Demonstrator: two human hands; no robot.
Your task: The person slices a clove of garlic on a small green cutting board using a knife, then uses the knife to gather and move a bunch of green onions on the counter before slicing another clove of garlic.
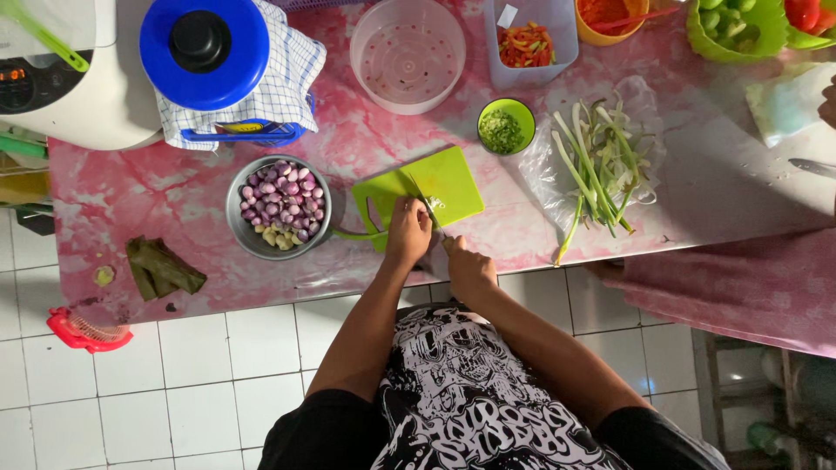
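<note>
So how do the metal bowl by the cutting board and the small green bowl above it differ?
The metal bowl is grey, clearly larger, and heaped with whole purple shallots plus some pale cloves; the small green bowl is bright lime and holds finely chopped greens. The metal bowl sits just left of the green cutting board, near the left hand; the green bowl sits beyond the board, beside the spring onions. Both are round, upright and rest on the pink table.
</note>
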